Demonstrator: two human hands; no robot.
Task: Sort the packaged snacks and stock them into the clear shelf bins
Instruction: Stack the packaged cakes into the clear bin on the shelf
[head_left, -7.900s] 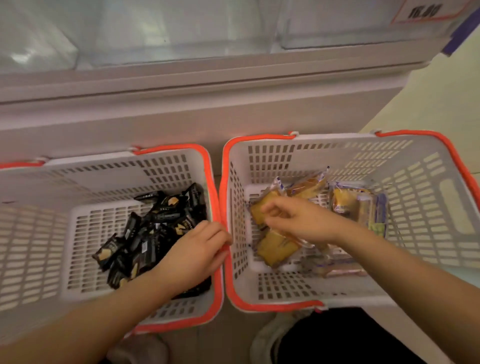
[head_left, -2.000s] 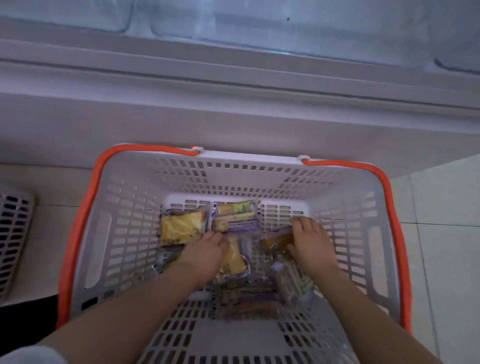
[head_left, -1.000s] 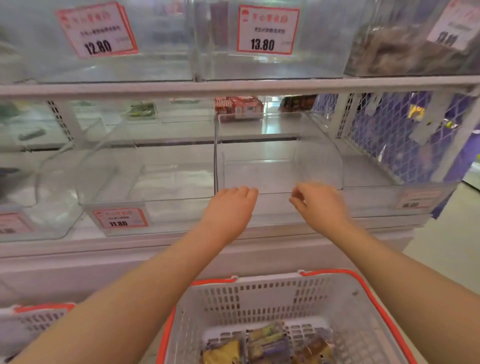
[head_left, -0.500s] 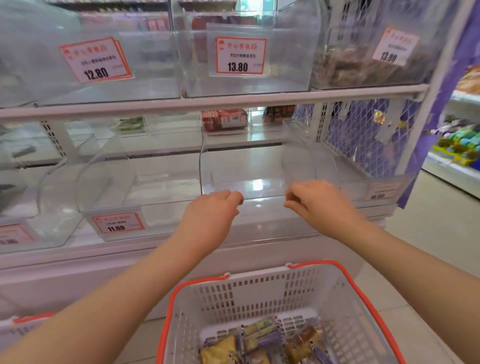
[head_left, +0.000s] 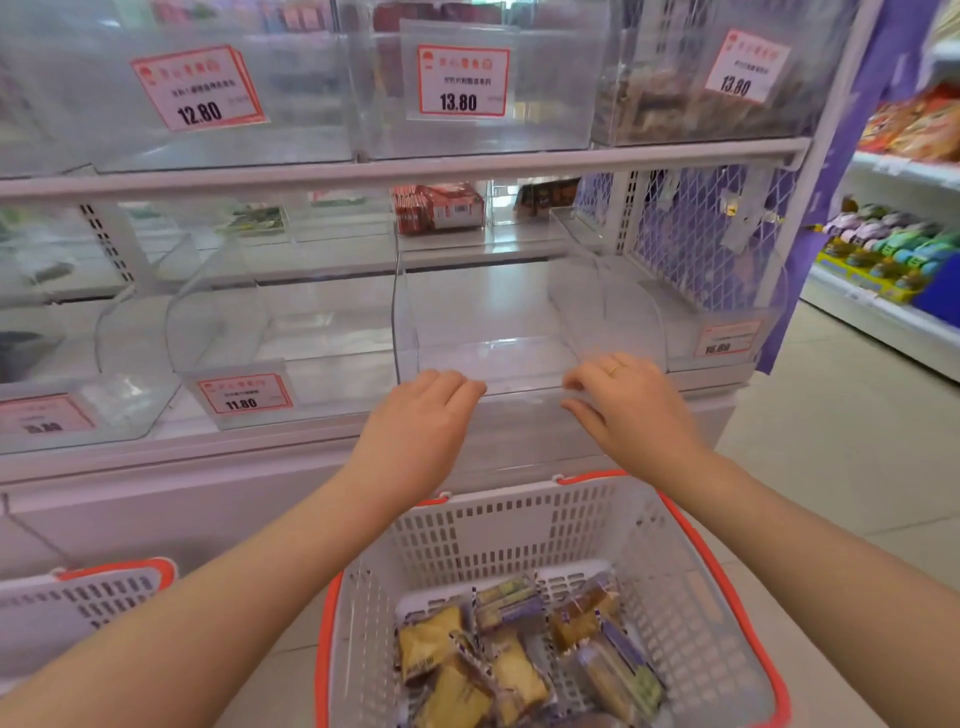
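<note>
Bright, glare-washed, blurred, wide-angle-warped edges

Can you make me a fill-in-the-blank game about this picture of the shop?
1. Both hands, left hand and right hand, are at the front edge of a clear ____.
2. The snack packs lie in a white ____ with an orange rim.
3. The price tag straight above the hands reads ____.

Missing words: bin; basket; 13.80

This is a shop, a snack aisle by the look of it. Clear shelf bins stand in rows on white shelving, each with a red-bordered price tag reading 12.80, 13.80, 11.80. A white shopping basket with an orange rim sits on the tiled floor, and a neighbouring rack holds colourful packaged goods.
</note>
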